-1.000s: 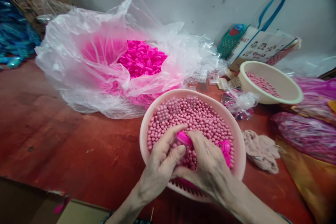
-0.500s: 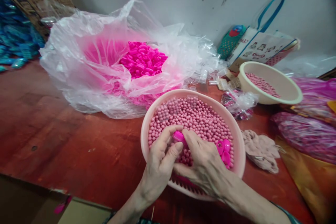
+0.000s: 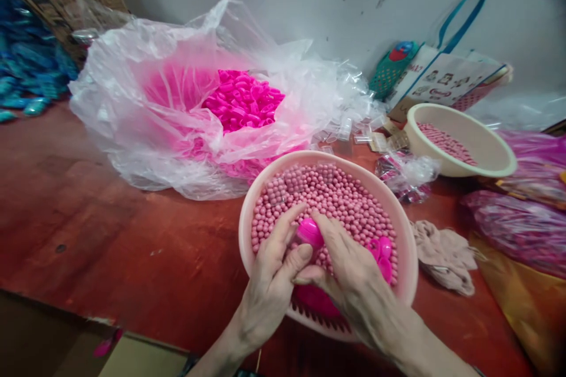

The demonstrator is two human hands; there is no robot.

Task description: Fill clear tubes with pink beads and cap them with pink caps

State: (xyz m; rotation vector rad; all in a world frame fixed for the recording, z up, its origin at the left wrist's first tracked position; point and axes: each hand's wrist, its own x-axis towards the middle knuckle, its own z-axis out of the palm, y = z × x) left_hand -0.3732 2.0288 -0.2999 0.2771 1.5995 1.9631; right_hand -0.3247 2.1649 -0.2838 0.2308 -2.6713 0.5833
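A round pink basin (image 3: 251,212) holds many small pink beads (image 3: 349,206). Over its near side, my left hand (image 3: 276,268) and my right hand (image 3: 349,265) come together around a bright pink rounded cap (image 3: 310,232). The fingers of both hands curl about the cap, with thumbs below it; what lies between the palms is hidden. Several other bright pink pieces (image 3: 384,256) rest on the beads to the right of my right hand. Clear small boxes of beads (image 3: 277,189) lie at the basin's far left.
Behind the basin, a clear plastic bag (image 3: 119,100) is full of bright pink pieces (image 3: 243,100). A cream bowl (image 3: 495,147) with beads stands at the right, near a beige cloth (image 3: 444,256) and wrapped bundles. Blue packets (image 3: 26,65) lie far left on the red table (image 3: 110,247).
My fingers have shifted around the pink cap, and more of it shows. My right thumb has moved up close to my left thumb. The view has shifted slightly.
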